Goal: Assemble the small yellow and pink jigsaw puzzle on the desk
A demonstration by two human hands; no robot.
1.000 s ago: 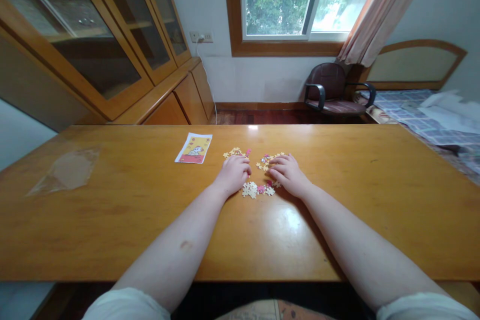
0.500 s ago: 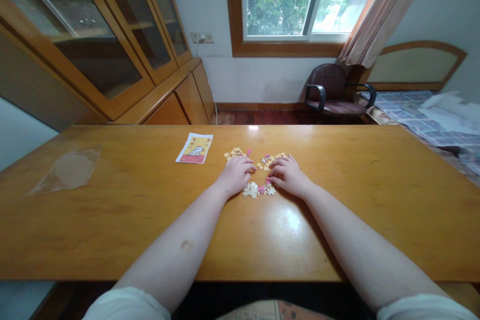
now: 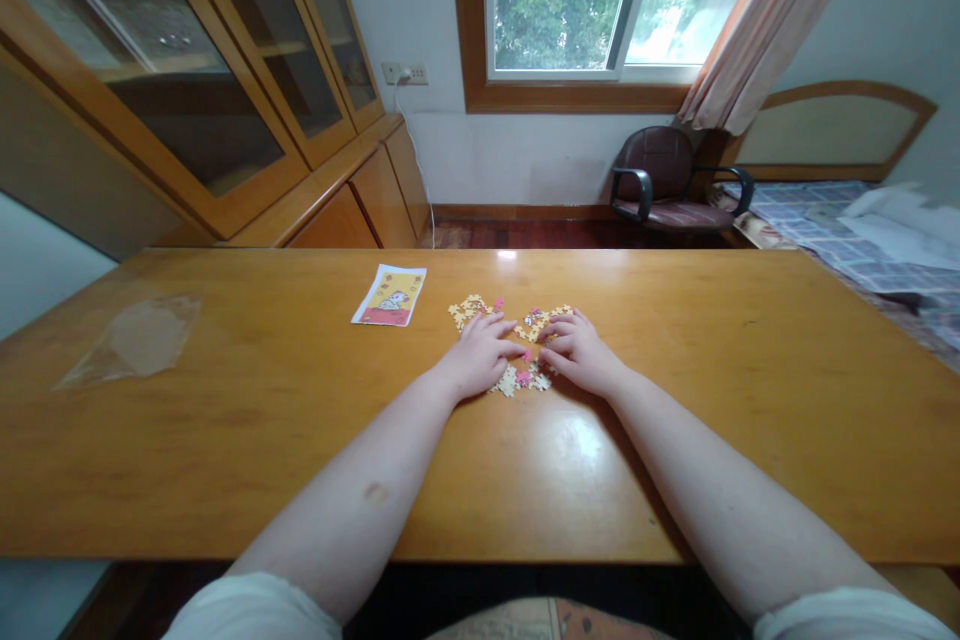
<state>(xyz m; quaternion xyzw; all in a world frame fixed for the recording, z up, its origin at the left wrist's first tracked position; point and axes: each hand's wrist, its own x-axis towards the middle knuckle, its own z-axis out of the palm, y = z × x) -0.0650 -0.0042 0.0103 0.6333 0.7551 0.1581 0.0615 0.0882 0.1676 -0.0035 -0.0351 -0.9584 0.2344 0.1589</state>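
Small jigsaw pieces lie in loose groups around my hands on the wooden table. My left hand [image 3: 482, 356] rests palm down with its fingers spread; a fingertip reaches a pink jigsaw piece [image 3: 526, 356] between the hands. My right hand [image 3: 582, 354] is low over the table opposite, fingers bent and apart, beside that piece. Yellow pieces [image 3: 468, 305] lie beyond my left hand, and more yellow pieces [image 3: 559, 312] lie beyond the right. Nearer me is a cluster of pale pieces [image 3: 508, 381] with pink ones, partly covered by my left hand. What lies under the palms is hidden.
A printed picture card [image 3: 391, 297] with a cartoon animal lies left of the pieces. Farther left is a clear plastic bag [image 3: 139, 338] on the table [image 3: 300, 450]. Beyond the table stand a glass-door cabinet [image 3: 300, 145], an office chair [image 3: 664, 175] and a bed [image 3: 847, 220].
My left hand has shifted slightly right and nearer me, over some pale pieces. The pink piece has moved a little left, from the right fingertips toward my left hand.
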